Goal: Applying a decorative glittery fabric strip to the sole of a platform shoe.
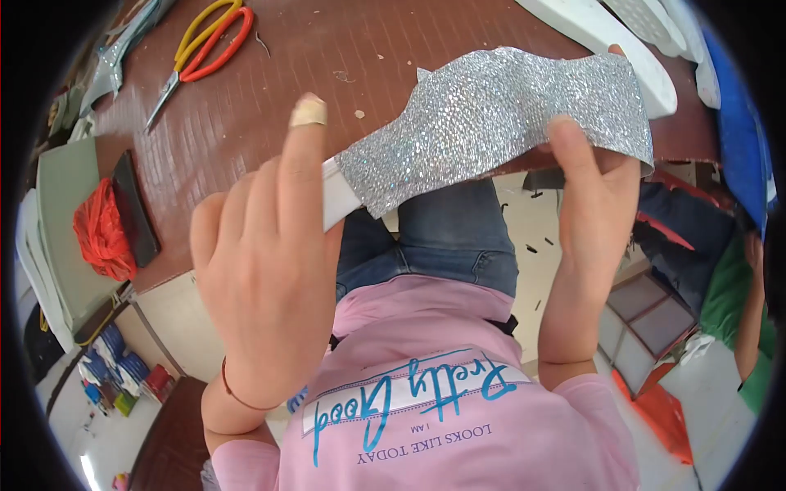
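A silver glittery piece of material (499,114) spans the space between my hands, over the table's near edge. Its left end narrows and lies against a white strip (338,195). My left hand (266,213) grips that white strip, its tape-wrapped index finger stretched out; the thumb is mostly hidden. At the wide right end, my right hand (594,164) pinches the silver material, thumb on top and the other fingers largely hidden behind it.
Scissors with yellow and red handles (205,47) lie on the brown table (327,49) at far left. A red plastic bag (105,229) sits by the left edge. White curved pieces (622,61) lie at far right. Someone's green sleeve (733,299) shows at the right rim.
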`<state>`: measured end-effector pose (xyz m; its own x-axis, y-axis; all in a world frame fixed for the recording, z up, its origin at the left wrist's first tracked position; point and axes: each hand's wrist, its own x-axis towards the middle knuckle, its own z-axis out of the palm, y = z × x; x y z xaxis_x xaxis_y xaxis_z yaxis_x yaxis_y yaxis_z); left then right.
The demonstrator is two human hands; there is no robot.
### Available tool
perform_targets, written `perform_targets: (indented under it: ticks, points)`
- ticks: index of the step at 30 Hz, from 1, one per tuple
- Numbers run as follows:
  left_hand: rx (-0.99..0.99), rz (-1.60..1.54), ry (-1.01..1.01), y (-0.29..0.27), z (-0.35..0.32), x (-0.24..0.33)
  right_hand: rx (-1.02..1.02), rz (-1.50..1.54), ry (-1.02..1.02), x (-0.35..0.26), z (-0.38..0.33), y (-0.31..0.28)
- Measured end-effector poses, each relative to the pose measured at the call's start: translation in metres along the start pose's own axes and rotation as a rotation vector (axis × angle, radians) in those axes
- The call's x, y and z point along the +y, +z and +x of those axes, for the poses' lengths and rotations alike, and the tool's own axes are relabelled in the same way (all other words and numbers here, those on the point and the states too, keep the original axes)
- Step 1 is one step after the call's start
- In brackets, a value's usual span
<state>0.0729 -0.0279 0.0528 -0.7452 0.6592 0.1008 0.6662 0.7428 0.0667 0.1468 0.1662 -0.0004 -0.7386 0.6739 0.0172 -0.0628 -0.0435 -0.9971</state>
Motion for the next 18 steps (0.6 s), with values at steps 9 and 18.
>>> perform_targets:
  ticks: [9,18]
  points:
    - [0.259,0.057,0.099,0.015,-0.001,0.01,0.013,-0.029,0.056,0.006,0.013,0.009]
    - [0.226,-0.033,0.152,0.032,-0.001,-0.002,0.068,-0.106,-0.262,0.006,0.017,0.015]
